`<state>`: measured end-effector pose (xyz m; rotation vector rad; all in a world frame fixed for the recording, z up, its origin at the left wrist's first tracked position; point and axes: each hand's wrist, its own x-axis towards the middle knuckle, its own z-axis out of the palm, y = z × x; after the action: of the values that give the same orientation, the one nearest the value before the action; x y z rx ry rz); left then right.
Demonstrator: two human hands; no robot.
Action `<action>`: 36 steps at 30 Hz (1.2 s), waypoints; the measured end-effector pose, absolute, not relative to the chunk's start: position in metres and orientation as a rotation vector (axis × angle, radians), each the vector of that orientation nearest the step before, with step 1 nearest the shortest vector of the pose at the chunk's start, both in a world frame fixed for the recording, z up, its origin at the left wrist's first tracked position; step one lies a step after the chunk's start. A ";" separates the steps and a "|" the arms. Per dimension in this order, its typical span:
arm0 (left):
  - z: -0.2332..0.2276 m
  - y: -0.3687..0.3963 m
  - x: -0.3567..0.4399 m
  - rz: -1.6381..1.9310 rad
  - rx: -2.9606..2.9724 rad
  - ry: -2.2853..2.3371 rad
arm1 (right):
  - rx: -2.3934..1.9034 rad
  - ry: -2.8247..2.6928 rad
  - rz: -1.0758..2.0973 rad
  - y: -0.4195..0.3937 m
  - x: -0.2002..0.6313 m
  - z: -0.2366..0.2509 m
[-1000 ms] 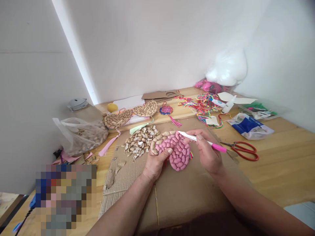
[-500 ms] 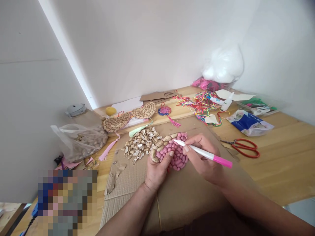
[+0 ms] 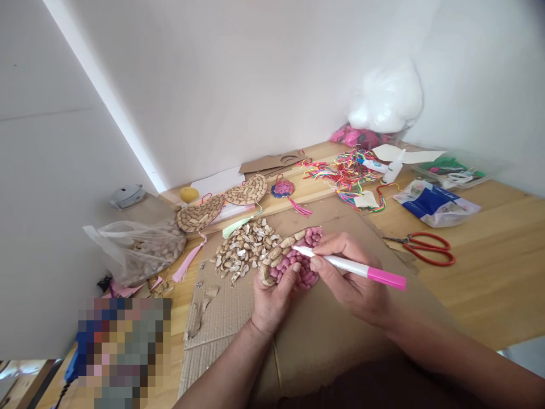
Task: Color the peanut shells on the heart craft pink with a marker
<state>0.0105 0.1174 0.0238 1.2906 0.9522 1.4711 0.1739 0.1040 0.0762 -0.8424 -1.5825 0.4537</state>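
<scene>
My left hand (image 3: 275, 292) grips a craft piece covered in peanut shells (image 3: 307, 276) by its lower left side, thumb on top. Most of its shells are pink; a band along the upper left edge is plain tan. In my right hand (image 3: 355, 278) is a white marker with a pink end (image 3: 353, 266), held like a pen. The marker's tip meets the shells near the border between pink and tan, though exact contact is hard to tell. A heap of loose peanut shells (image 3: 242, 250) lies on the cardboard (image 3: 323, 341) just beyond my left hand.
Red-handled scissors (image 3: 430, 248) and a blue-and-white packet (image 3: 434, 203) lie at right. Behind are colourful threads (image 3: 349, 167), a glue bottle (image 3: 394, 166) and finished shell pieces (image 3: 247, 190) with tassels. A plastic bag of peanuts (image 3: 140, 250) stands at left.
The marker tip has shifted slightly left across the craft piece, toward the tan shells, along with my right hand. My left hand keeps its hold. The camera view has tilted a little.
</scene>
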 end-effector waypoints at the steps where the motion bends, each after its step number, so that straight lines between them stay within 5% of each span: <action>1: 0.025 0.117 0.010 1.456 1.304 0.959 | -0.843 -1.587 0.461 0.104 0.174 0.076; 36: 0.031 0.113 0.007 1.326 1.226 0.964 | -1.033 -1.670 0.403 0.104 0.181 0.113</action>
<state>0.0074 0.1132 0.0312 1.2264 0.9645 1.3262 0.1813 0.1038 0.1127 -1.0334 -1.6700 0.4028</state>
